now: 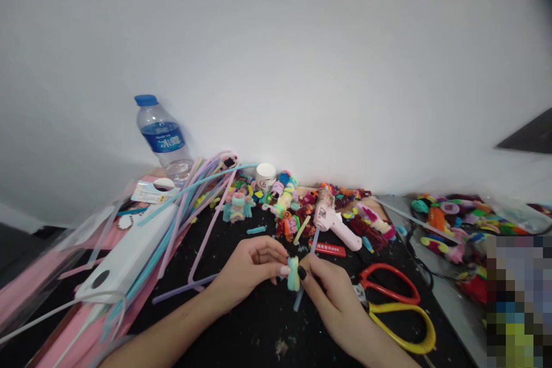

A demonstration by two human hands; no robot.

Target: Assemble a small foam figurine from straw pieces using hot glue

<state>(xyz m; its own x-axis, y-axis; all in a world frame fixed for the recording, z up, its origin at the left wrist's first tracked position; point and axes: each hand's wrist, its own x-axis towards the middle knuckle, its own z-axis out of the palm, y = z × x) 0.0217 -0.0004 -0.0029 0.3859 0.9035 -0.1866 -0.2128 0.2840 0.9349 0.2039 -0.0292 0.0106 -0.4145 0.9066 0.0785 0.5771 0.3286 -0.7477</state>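
One fuzzy piece point(294, 275) sits between left hand point(248, 267) and right hand point(331, 290), each grip pinching it.

The bottle point(161, 138) stands far left, close to the wall point(302, 69). Nearer on the left, pipe cleaners point(170, 241) lie along the right side of a long case point(129, 253). On the mat point(259, 333), a heap of small figures point(284, 201) spreads along the far side, a jar point(265, 175) at its back. The glue gun point(342, 230) lies right of the jar, beyond the right hand point(332, 287). The scissors point(397, 306) are near right, beside that hand. Further right, off the mat, lies a second heap point(448, 224), perhaps partly bagged.
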